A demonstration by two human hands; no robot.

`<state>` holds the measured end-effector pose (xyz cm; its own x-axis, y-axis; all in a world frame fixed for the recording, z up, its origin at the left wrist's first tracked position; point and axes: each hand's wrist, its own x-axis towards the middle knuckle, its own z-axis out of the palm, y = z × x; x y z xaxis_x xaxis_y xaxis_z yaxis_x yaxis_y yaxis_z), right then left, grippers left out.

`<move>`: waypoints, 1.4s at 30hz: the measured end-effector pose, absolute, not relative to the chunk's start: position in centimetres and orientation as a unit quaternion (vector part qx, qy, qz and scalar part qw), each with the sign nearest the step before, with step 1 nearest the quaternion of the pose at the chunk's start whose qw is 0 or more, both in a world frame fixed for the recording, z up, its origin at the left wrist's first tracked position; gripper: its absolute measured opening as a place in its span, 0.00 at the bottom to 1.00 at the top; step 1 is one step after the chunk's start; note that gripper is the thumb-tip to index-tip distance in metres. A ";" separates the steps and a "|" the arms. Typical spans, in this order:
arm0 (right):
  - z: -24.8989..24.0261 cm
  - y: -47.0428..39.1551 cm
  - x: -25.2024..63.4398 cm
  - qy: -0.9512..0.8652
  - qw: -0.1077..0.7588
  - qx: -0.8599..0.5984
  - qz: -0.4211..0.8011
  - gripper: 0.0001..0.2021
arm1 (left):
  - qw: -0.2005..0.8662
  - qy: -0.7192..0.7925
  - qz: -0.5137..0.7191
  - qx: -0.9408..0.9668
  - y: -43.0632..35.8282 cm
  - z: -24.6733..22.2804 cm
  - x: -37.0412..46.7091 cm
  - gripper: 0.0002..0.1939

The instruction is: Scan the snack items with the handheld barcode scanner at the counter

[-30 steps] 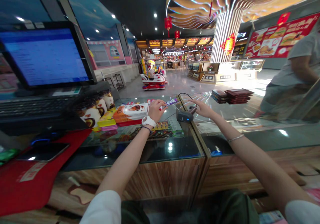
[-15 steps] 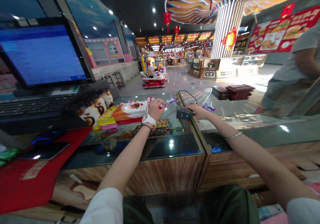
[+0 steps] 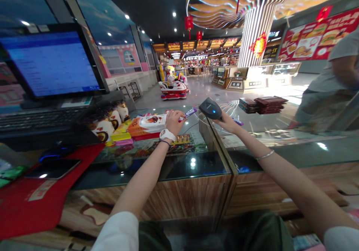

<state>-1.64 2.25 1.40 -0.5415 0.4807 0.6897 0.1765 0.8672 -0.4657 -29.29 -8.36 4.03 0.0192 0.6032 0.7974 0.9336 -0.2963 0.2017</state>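
Note:
My left hand (image 3: 175, 122), with a white watch on the wrist, is closed on a slim purple packet (image 3: 190, 112) above the glass counter (image 3: 168, 165). My right hand (image 3: 226, 123) grips the handle of a dark barcode scanner (image 3: 210, 109) with a blue light; its head is raised just right of the packet, not touching it. Another purple packet (image 3: 238, 121) lies behind my right hand, partly covered. An orange and white box (image 3: 148, 124) is on the counter beside my left hand, with yellow and pink packs (image 3: 123, 141) to its left.
A monitor (image 3: 53, 62) and keyboard (image 3: 36, 122) stand at the left, above a phone (image 3: 53, 168) on a red mat (image 3: 28, 210). Brown packs (image 3: 270, 104) are stacked at the back right. A person (image 3: 322, 90) in grey is beyond the counter at far right.
The scanner has been lifted and tilted up by my right hand, and its head now sits higher. My left hand keeps the purple packet in almost the same place.

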 end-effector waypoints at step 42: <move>2.2 0.3 -2.0 -0.935 0.314 -0.154 0.061 0.25 | 0.200 -0.573 -0.429 -0.669 -8.6 4.4 -29.7 0.04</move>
